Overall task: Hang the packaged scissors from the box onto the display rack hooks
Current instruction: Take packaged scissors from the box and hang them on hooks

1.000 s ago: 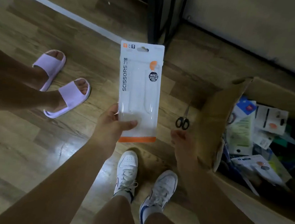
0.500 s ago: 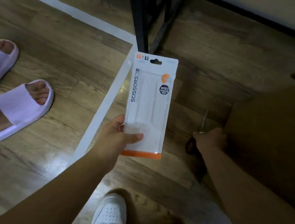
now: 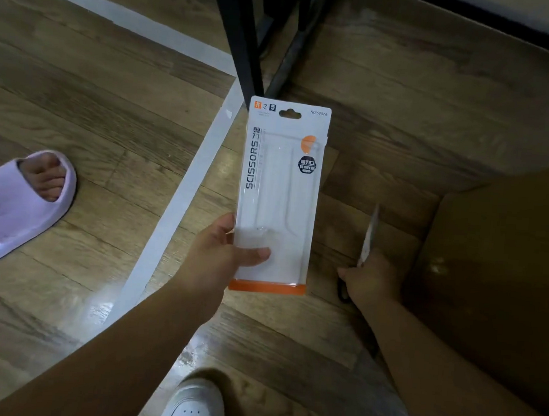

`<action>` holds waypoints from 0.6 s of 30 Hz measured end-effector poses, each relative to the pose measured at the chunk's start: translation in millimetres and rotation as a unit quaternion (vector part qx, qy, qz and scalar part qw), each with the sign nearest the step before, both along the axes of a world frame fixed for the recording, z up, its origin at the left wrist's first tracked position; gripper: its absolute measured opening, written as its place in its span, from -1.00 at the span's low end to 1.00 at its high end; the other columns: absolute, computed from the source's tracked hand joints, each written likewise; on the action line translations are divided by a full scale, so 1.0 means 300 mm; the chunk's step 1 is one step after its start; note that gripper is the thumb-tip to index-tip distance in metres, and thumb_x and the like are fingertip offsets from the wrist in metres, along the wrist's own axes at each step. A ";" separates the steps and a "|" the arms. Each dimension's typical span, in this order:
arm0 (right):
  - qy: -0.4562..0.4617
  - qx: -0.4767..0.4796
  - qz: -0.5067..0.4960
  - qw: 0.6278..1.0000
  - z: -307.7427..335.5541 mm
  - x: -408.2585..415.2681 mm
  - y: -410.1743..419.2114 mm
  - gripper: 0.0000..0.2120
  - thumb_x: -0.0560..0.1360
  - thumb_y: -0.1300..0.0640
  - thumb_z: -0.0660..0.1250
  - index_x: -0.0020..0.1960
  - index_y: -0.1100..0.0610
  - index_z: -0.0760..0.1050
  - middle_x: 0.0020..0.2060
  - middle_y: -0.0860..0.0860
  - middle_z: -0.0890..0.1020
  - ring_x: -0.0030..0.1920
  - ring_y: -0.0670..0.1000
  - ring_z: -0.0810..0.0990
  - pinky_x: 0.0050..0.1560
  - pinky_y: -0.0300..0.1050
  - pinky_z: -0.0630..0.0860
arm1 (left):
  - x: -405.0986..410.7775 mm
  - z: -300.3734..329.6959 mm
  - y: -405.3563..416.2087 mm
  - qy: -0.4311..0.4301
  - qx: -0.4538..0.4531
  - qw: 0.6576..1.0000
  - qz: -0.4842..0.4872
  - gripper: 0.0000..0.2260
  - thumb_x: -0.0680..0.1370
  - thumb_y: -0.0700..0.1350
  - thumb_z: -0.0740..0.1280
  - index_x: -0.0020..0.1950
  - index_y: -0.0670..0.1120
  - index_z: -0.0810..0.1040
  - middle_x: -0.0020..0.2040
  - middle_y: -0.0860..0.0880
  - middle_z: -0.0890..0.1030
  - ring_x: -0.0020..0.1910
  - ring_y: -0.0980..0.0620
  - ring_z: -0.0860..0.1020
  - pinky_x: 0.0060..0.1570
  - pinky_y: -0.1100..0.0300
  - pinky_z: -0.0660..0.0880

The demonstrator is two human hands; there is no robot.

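My left hand (image 3: 222, 253) grips the lower part of a white scissors package (image 3: 281, 188) with an orange bottom strip and a hang hole at its top; its clear blister looks empty. The package stands upright over the floor. My right hand (image 3: 367, 279) grips the black handles of loose scissors (image 3: 368, 238), whose blades point up and away, just left of the cardboard box (image 3: 497, 274). The black legs of the display rack (image 3: 247, 31) rise at the top centre; its hooks are out of view.
White tape lines (image 3: 182, 194) cross the wooden floor. Another person's foot in a purple slipper (image 3: 20, 204) stands at the left. My white shoe (image 3: 195, 405) is at the bottom centre. The box flap hides the box's contents.
My view swung left and down, so the box's inside left the frame. My right hand reached down to the scissors on the floor and now grips their handles, blades raised. The left hand kept holding the package.
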State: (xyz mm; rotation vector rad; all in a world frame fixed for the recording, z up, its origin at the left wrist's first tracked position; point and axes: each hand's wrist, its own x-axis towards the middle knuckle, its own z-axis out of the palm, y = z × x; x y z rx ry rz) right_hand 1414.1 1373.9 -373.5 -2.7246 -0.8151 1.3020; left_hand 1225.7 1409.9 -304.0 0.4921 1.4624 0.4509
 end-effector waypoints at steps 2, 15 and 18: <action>0.039 0.042 -0.042 0.997 0.054 -0.022 -0.001 -0.52 0.51 0.19 0.35 0.36 0.25 0.30 0.29 0.22 0.43 0.29 0.22 0.40 0.20 -0.03 0.39 | -0.008 0.038 -0.006 0.001 0.000 1.000 0.000 -0.50 0.36 -0.37 0.41 0.25 -0.03 0.49 0.12 -0.08 0.61 0.08 -0.15 0.58 -0.01 -0.05 0.57; 0.246 0.218 -0.102 0.939 1.005 -0.098 0.015 -0.76 0.49 0.36 0.26 -0.23 0.11 0.28 -0.40 0.05 0.36 -0.41 0.00 0.32 -0.43 -0.15 0.28 | 0.000 0.905 -0.034 -0.027 0.068 0.996 -0.044 -0.51 0.20 -0.36 0.42 0.11 -0.12 0.57 0.00 -0.12 0.68 0.02 -0.11 0.64 -0.05 0.10 0.57; 0.258 0.247 -0.092 0.929 1.275 -0.081 -0.008 -0.88 0.48 0.35 0.29 -0.12 0.20 0.36 -0.38 0.11 0.44 -0.41 0.01 0.38 -0.46 -0.20 0.32 | 0.011 1.151 -0.048 -0.050 0.091 0.994 -0.043 -0.52 0.17 -0.33 0.42 0.09 -0.11 0.57 -0.04 -0.12 0.69 -0.05 -0.08 0.66 -0.13 0.17 0.59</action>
